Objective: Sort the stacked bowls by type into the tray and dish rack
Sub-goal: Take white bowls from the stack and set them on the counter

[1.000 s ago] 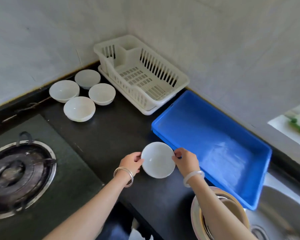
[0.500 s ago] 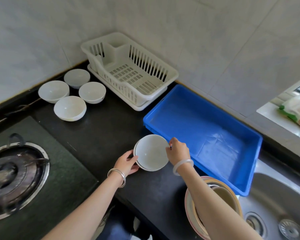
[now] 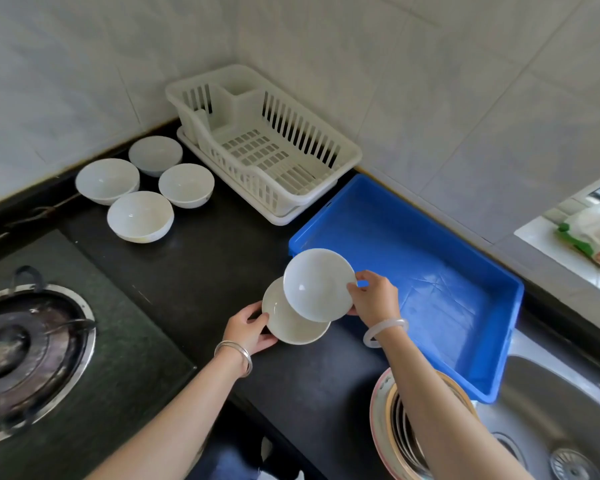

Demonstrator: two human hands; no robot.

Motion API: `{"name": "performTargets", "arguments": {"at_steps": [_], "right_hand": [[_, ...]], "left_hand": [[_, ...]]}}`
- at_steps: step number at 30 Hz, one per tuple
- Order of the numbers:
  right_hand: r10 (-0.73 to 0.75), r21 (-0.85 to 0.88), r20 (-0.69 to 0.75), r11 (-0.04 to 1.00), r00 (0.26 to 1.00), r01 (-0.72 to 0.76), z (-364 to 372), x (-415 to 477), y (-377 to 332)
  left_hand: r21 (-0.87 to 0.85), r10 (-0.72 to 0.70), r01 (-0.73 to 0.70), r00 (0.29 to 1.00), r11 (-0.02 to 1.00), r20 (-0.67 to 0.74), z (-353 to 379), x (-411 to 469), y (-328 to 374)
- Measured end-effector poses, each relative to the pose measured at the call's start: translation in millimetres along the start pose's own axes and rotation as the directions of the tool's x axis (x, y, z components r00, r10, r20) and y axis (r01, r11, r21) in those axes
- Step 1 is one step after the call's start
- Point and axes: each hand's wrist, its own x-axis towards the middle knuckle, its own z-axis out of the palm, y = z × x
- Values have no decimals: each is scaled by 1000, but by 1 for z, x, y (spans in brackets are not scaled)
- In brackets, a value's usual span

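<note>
Blue tray (image 3: 440, 271) interior bare; open from above. Dish rack (image 3: 274, 161) main bay bare; slatted walls and corner compartment bound it. Four white bowls (image 3: 142, 188) cluster left of rack. Dark counter (image 3: 215, 268) between bowls, tray and stove (image 3: 25, 348) unobstructed. Stacked basins (image 3: 381, 424) sit beside tray's near corner, under right forearm.

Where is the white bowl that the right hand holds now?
In the head view, the white bowl is right of centre, gripped by the right hand, tilted above the lower bowl beside the blue plastic tray.
</note>
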Motion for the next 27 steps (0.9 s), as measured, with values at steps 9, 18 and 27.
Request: {"name": "performTargets", "arguments": {"at_steps": [9, 18, 27], "right_hand": [[-31, 148, 69, 989, 997, 20, 40, 24, -59], [25, 182, 190, 981, 982, -60, 115, 64, -107], [107, 140, 198, 981, 974, -136, 169, 95, -115]], "left_hand": [[-141, 58, -91, 972, 986, -228, -59, 6, 49], [-261, 68, -195, 901, 945, -428, -120, 21, 82], [-331, 31, -210, 880, 920, -474, -137, 42, 89]]}}
